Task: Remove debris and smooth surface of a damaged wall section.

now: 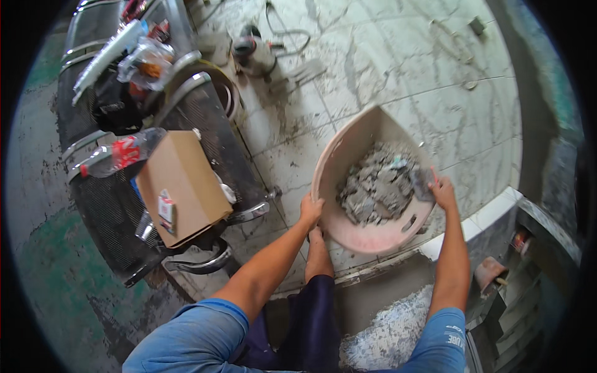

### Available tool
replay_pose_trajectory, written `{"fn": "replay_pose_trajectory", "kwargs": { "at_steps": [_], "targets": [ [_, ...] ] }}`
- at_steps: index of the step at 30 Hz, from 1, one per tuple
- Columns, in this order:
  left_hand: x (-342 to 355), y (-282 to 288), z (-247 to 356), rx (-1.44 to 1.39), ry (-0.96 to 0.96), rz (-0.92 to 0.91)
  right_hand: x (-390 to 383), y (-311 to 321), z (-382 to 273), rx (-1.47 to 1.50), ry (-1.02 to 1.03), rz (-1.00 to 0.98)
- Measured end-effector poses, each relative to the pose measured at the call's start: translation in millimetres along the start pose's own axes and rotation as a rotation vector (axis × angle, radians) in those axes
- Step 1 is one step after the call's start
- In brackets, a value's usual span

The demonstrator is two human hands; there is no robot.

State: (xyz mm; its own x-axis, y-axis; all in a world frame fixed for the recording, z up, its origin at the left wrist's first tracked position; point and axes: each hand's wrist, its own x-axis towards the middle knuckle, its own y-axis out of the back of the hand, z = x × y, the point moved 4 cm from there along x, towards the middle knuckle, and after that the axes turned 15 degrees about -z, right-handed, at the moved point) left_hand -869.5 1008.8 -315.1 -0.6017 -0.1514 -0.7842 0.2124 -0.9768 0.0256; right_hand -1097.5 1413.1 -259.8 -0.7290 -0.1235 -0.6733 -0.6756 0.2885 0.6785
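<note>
A pale pink plastic tub (367, 239) with a slot-shaped handle hole stands tilted in front of me, holding grey mortar rubble (379, 193) in lumps and crumbs. My left hand (311, 210) is closed on the tub's left rim. At the right rim, my right hand (443, 191) is closed round the reddish handle of a trowel (423, 184). Its grey, dirty blade lies against the right side of the rubble inside the tub. A small greenish scrap (397, 163) shows among the lumps.
On the left, a dark metal bench (106, 217) bears a cardboard box (180, 180), a plastic bottle (118, 154) and bags. A corded power tool (254, 56) rests on the marble-look tile floor (373, 62). A small pinkish bucket (490, 273) sits by steps at right.
</note>
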Motion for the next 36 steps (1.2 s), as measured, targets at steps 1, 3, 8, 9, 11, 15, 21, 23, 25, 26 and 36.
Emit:
{"fn": "replay_pose_trajectory", "kwargs": {
  "at_steps": [1, 3, 8, 9, 11, 15, 21, 23, 25, 26, 36],
  "targets": [
    [26, -4, -5, 0.021, -0.038, 0.013, 33, -5, 3, 0.052, 0.017, -0.033],
    [66, -11, -17, -0.032, -0.034, 0.039, 90, -15, 3, 0.117, 0.075, -0.068],
    [125, -14, -33, -0.171, 0.042, 0.127, 183, -43, -8, -0.009, 0.256, -0.158],
    [129, -12, -32, -0.190, 0.022, 0.136, 195, -50, -8, -0.045, 0.258, -0.147],
    [133, -8, -32, -0.194, 0.076, 0.113, 214, -62, -6, -0.046, 0.281, -0.127],
    [115, -6, -17, 0.152, 0.084, 0.169, 214, -78, -2, -0.195, 0.292, -0.100],
    [-20, -30, -4, 0.324, -0.018, 0.041, 96, -108, -15, -0.038, -0.185, 0.185],
    [-94, -21, -10, 0.462, -0.088, -0.127, 37, -128, -51, 0.047, 0.024, 0.129],
    [-172, 7, -30, 0.373, 0.104, -0.337, -25, -148, -89, -0.055, 0.059, -0.019],
    [-215, 30, -35, 0.485, 0.036, -0.365, -54, -154, -108, 0.041, 0.094, -0.083],
    [-554, 289, -178, 0.719, 0.360, -0.378, -249, -113, -306, -0.140, 0.407, -0.326]
  ]
}}
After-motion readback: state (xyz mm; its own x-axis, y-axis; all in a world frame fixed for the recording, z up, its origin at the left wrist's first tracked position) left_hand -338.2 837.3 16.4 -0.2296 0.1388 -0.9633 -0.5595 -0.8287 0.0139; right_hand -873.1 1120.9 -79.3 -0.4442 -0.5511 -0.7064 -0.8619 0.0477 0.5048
